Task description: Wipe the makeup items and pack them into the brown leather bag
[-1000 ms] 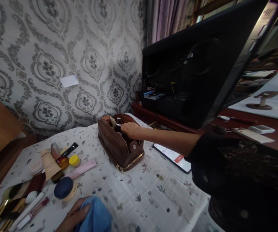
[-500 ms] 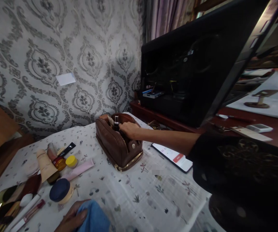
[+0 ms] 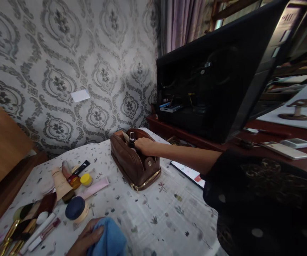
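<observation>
Brown bag (image 3: 126,163) lies eleven-to-five o'clock; the nearer right hand (image 3: 144,145) is inside, openness and grip indeterminable; left hand (image 3: 89,236), at seven o'clock, pinches blue cloth (image 3: 109,238).

Table (image 3: 148,213) under white printed cloth. Brown zippered pouch (image 3: 134,163), upright: the landmark. Left of pouch: pink tube (image 3: 96,187), yellow-lidded jar (image 3: 86,180), blue-lidded jar (image 3: 76,209), beige tube (image 3: 61,184), other cosmetics. Right of pouch: smartphone (image 3: 188,173), flat, partly under sleeve (image 3: 214,177).
</observation>
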### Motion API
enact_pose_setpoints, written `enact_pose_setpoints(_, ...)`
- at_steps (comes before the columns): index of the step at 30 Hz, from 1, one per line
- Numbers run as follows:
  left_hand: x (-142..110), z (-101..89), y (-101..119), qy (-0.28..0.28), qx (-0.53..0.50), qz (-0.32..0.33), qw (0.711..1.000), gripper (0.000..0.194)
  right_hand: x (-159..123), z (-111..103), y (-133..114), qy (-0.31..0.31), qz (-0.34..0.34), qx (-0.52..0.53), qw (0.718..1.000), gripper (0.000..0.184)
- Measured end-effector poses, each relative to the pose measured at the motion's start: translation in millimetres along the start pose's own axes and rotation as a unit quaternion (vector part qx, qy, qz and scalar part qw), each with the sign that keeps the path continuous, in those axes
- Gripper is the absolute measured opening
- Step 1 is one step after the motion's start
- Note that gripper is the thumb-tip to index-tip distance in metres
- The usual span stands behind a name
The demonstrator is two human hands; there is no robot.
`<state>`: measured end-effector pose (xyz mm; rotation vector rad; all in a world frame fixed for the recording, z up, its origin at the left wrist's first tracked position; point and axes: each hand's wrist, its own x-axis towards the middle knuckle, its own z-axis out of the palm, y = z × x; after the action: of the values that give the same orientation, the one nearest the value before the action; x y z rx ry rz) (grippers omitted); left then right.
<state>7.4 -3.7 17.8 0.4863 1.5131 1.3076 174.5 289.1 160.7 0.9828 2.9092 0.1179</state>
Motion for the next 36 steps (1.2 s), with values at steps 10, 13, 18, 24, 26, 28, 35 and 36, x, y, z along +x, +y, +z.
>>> enact_pose_setpoints(10,3.8,-5.1,-2.8,0.011,0.019,0.014,1.0,0.05,-69.5,3.8,-29.9,0.016,0.017,0.018,1.0,0.031)
enact_pose_setpoints(13,3.5,-4.0,-1.5,0.016,0.02,0.007,1.0,0.053,-88.9,16.2,-39.4,0.052,0.036,0.052,0.997,0.032)
enact_pose_setpoints(18,4.3,-3.1,-1.3,0.023,0.024,0.013,0.999,0.053,-97.0,32.7,-48.6,0.121,0.071,0.07,0.988,0.03)
enact_pose_setpoints(24,2.6,-0.6,0.8,0.019,0.029,0.016,0.999,0.052,-103.2,47.0,-61.4,0.141,0.091,0.075,0.983,0.049)
enact_pose_setpoints(26,1.3,1.0,2.3,0.015,0.021,0.012,1.0,0.052,-106.1,57.0,-67.0,0.17,0.088,0.07,0.979,0.048)
enact_pose_setpoints(28,-0.1,2.6,3.7,0.014,0.012,0.008,1.0,0.051,-108.8,69.8,-72.0,0.213,0.079,0.069,0.972,0.047)
enact_pose_setpoints(35,-3.2,6.2,4.9,0.028,0.012,0.011,0.999,0.043,-119.1,111.2,-79.0,0.336,0.047,0.066,0.938,0.056)
enact_pose_setpoints(36,-3.1,6.4,4.6,0.029,0.012,0.011,0.999,0.043,-120.2,113.8,-79.7,0.342,0.045,0.066,0.936,0.056)
